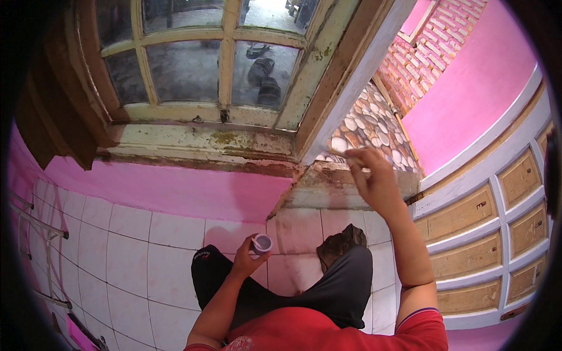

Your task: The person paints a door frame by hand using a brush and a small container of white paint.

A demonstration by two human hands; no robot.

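My left hand [247,260] holds a small cup [261,243] with a pale purple rim, low in front of my lap. My right hand [372,173] is raised and grips a thin pale brush [338,152] whose tip points left onto the grey-white window post [357,82] just above the worn sill [205,140]. The wall below the sill [170,190] is painted pink. My knees in black trousers sit below both hands.
An old wooden window frame with dirty glass panes [187,70] fills the top. A pebble-patterned strip [374,126] and pink brick wall [433,47] lie to the right. A panelled grey and tan door [497,234] stands at right. White floor tiles [117,251] spread at left.
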